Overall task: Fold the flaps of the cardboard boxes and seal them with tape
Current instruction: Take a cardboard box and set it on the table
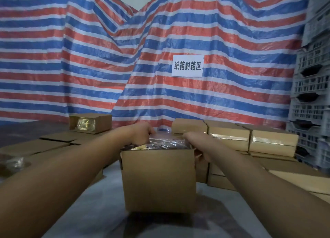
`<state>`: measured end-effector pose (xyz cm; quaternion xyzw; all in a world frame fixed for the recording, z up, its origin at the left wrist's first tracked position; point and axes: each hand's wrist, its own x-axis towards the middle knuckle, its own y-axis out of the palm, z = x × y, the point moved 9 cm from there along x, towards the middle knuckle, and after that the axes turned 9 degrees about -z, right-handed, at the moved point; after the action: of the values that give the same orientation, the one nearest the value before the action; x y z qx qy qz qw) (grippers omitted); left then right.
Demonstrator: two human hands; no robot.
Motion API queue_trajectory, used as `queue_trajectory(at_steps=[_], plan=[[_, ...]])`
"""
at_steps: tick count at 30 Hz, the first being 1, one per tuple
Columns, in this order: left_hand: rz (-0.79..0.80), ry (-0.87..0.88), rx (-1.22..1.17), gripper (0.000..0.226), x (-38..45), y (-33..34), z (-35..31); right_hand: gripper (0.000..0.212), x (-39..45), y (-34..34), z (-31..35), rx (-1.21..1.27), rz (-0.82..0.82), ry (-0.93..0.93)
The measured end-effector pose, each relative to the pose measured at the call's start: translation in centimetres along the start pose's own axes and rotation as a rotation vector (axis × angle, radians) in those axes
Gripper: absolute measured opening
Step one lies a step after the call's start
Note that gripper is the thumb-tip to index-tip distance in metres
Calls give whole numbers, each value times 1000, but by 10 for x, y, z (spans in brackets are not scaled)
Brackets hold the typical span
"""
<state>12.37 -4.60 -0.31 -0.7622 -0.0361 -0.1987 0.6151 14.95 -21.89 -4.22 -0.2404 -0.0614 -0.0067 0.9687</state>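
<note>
Both my bare forearms reach over the open brown cardboard box (159, 179) standing mid-table, left hand (142, 130) and right hand (194, 137) curling onto its far rim, exact grip hidden, so I should tuck the crinkled plastic-wrapped contents (167, 142) down before folding flaps

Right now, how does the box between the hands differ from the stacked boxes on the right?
The center box is open on top, with plastic-wrapped contents showing; the right-hand boxes are closed, with shiny tape across their seams. The center box stands alone on the table, with the left hand and right hand at its top; the right-hand boxes sit stacked, untouched. Both are plain brown cardboard.
</note>
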Motion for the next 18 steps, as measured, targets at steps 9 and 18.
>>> queue_trajectory(at_steps=[9, 18], plan=[[-180, -287, -902, 45, -18, 23, 19, 16, -3, -65, -73, 43, 20, 157], [-73, -485, -1587, 57, -47, 126, -47, 18, -8, -93, -96, 119, -33, 175]])
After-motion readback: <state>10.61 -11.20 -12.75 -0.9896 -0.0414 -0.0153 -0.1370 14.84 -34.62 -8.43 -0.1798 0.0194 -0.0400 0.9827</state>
